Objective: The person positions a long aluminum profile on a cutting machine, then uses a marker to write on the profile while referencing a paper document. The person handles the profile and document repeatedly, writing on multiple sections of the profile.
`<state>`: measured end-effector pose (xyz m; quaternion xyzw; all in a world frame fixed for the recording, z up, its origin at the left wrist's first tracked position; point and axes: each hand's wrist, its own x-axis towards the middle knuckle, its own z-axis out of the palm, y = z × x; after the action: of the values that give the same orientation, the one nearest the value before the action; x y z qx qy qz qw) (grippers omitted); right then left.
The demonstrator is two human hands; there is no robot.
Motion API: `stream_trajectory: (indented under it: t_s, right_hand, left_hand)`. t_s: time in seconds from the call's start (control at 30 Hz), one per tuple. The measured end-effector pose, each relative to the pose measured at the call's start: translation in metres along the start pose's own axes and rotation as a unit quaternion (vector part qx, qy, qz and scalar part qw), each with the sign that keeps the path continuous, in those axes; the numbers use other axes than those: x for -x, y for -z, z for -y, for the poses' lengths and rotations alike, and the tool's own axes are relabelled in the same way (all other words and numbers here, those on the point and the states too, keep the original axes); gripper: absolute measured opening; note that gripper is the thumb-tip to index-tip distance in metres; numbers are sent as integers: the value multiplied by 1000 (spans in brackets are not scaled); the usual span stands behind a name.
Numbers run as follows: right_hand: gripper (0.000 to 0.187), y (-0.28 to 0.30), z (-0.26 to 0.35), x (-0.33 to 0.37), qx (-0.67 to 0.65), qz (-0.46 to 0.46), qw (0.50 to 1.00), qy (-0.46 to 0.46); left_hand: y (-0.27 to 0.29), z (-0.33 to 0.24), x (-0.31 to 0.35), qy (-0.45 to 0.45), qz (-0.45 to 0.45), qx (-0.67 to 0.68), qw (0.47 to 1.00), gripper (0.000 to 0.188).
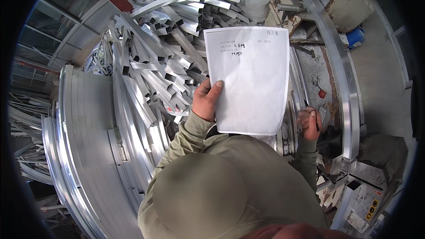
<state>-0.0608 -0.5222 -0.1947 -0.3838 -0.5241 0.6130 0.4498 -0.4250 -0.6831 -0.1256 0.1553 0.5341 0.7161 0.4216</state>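
My left hand (206, 100) grips the left edge of a white sheet of paper (252, 93), thumb on the front and the other fingers behind it. The sheet stands upright before me, with a few printed and handwritten lines near its top and plain paper below. To the right of the sheet, my right hand (309, 125) is closed, its fingers curled around a thin dark pen-like stick. Only short bits of that stick show, so its exact kind is unclear. The right hand is apart from the paper.
A heap of cut silver metal profiles (170, 66) lies behind and left of the sheet. Long profiles (86, 146) are stacked at the left. On the right are a long metal rail (347, 93), machine parts (369, 194), a red round object (322, 93) and a blue container (355, 38).
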Motion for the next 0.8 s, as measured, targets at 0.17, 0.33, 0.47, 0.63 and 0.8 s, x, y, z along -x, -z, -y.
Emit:
stream_trajectory:
  t_s: [0.17, 0.33, 0.47, 0.63, 0.8]
  right_hand:
    - [40, -8, 25, -107, -9, -44, 998, 48]
    - [50, -6, 52, -190, 40, -102, 991, 76]
    - [55, 11, 65, -233, 36, -140, 985, 93]
    - [56, 41, 75, -277, -8, -137, 987, 89]
    - [57, 81, 67, -315, -3, -129, 987, 98]
  left_hand:
    - [-33, -19, -100, -6, 23, 25, 999, 32]
    - [-64, -36, -174, 8, 40, 28, 999, 33]
    - [-89, -34, -211, -1, 54, 32, 998, 33]
    - [-126, -30, -230, -4, 50, 13, 999, 31]
    - [-160, -22, -230, -4, 35, 24, 999, 30]
